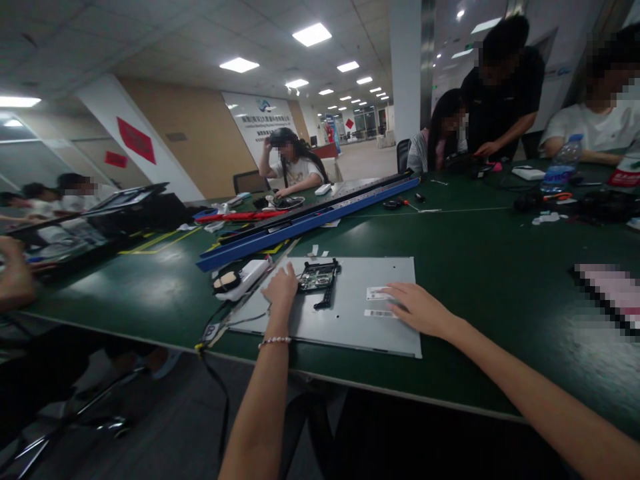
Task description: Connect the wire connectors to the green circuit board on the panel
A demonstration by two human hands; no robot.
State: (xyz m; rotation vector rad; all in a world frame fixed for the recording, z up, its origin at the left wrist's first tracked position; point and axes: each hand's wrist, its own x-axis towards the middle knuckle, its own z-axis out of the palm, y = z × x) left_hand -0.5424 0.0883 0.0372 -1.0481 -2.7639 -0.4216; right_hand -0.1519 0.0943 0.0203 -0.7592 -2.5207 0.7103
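Observation:
A flat, pale grey metal panel (360, 333), perhaps the back of a screen, lies on the green table. On its left half sits a small circuit board (319, 277) in a black frame with a protruding black arm. My left hand (281, 287) rests by the board's left edge, its fingers apart and partly bent; a thin cable (255, 319) runs near it. Stretched out over the panel's right side, my right hand (420, 308) has its fingertips at two white labels (376, 293). Nothing shows in its grasp.
Left of the panel lies a white device with a black strap (245, 280). Long blue and black rails (310, 223) cross the table behind. A pink-screened phone (613, 290) and a water bottle (563, 163) are at right. Several people sit or stand around.

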